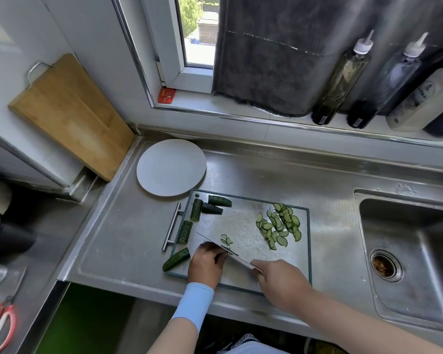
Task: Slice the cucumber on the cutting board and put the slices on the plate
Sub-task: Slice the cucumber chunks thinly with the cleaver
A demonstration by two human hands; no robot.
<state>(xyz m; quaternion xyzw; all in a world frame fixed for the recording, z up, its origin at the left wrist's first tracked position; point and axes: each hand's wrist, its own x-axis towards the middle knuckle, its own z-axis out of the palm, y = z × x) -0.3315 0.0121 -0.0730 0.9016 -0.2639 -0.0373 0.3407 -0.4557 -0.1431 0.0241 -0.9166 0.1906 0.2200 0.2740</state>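
Cucumber pieces (184,232) look firm but slick; I'd pin the skin. Left hand (206,263) curls, hold hidden; right hand (279,282) grips knife (241,260).

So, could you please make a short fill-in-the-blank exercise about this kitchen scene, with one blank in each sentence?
The right hand grips the ____.
The cucumber slices lie on the cutting board, none on the ____.
The sink is on the person's ____ side.
Missing words: knife; plate; right.
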